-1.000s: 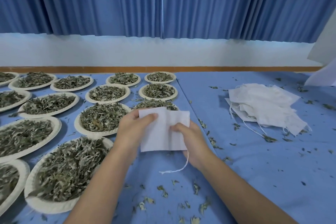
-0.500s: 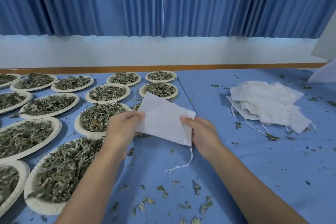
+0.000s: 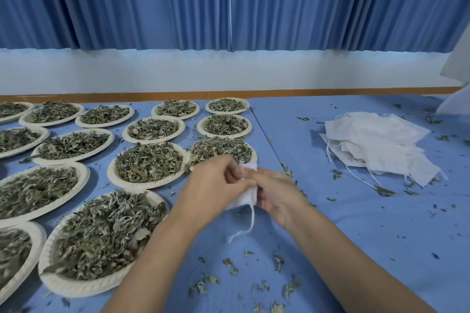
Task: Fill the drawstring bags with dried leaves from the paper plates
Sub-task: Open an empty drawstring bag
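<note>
Above the blue-clothed table [image 3: 356, 223], a small white fabric drawstring bag [image 3: 244, 199] is pinched by the left hand [image 3: 213, 183] and the right hand [image 3: 277, 193], seemingly so its mouth can be pried open.

Matt white cloth bag [image 3: 245, 199], ribbed paper plates [image 3: 76, 284], smooth blue tablecloth [image 3: 356, 211].

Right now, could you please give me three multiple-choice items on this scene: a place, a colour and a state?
1. The pile of empty bags lies: A on the cloth right of the plates; B on a plate; C on the floor.
2. The cloth is: A red; B blue; C green.
3. The left hand and right hand: A lie flat; B scoop leaves; C pinch a white bag.
A, it sits far right; B, the cloth is blue; C, fingers close on it.
</note>
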`<action>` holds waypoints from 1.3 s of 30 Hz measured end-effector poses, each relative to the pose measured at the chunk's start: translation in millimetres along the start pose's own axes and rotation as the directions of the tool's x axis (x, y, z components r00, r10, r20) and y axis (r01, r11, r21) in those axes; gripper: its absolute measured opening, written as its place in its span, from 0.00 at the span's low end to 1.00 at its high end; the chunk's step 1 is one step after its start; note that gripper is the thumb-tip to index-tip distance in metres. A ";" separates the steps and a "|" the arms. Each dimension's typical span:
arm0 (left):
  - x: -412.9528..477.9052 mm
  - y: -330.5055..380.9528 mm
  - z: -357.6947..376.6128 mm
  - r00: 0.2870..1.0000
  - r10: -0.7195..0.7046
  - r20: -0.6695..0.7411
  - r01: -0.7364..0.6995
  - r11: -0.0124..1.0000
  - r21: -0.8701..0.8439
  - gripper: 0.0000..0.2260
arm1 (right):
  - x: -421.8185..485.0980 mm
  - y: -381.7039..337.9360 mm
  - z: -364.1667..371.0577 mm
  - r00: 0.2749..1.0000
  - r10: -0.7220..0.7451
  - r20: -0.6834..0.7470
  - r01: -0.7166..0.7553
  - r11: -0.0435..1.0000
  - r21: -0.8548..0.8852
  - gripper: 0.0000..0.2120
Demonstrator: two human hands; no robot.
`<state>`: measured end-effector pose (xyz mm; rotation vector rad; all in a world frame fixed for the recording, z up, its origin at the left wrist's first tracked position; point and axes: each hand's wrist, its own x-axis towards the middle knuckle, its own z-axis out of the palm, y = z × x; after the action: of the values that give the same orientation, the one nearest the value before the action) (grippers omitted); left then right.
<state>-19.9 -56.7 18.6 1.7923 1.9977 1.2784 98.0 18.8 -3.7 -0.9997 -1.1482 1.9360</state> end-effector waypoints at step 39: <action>-1.3 28.3 -21.0 0.955 0.061 -0.289 0.063 0.914 0.401 0.12 | -2.0 -29.3 44.3 0.968 -0.092 0.232 0.171 0.922 -0.348 0.07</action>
<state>-12.0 -70.3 50.1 1.8488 2.5951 1.2645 65.5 11.1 37.6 -0.8867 -1.7022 1.7877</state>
